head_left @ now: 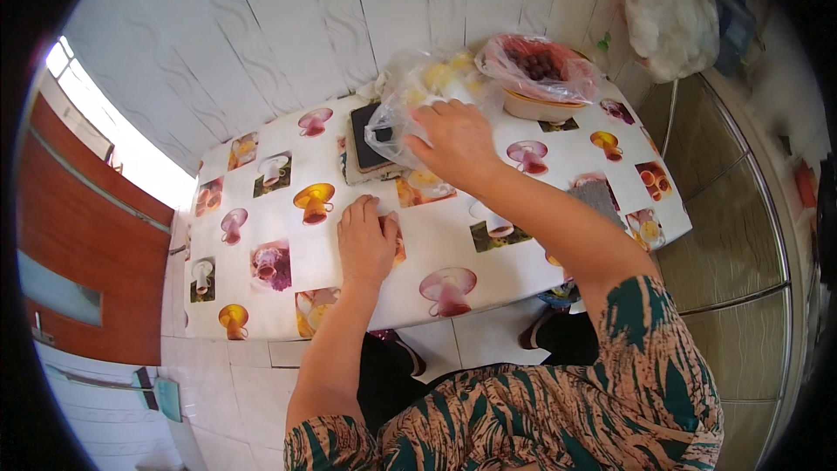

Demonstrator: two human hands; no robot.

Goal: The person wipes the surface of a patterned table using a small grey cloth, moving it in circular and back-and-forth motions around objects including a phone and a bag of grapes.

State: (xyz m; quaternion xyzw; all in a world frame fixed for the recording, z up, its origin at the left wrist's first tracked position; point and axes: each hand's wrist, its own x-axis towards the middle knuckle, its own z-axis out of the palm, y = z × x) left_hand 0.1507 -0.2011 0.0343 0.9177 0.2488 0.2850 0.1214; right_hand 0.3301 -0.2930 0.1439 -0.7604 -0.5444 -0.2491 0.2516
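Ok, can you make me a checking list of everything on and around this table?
Surface: small table under a white cloth printed with cups and mushroom shapes.
Job's things: clear plastic bag with yellowish round pieces inside, lying partly over a dark flat rectangular object.
Clutter: bowl wrapped in pinkish plastic with dark pieces inside, at the far edge.
Hands: left hand lies flat on the cloth, holding nothing; right hand rests on the clear bag, grip unclear.
Cables: nothing seen.
Surroundings: white panelled wall, white bag at far right, glass panel, reddish door, tiled floor.
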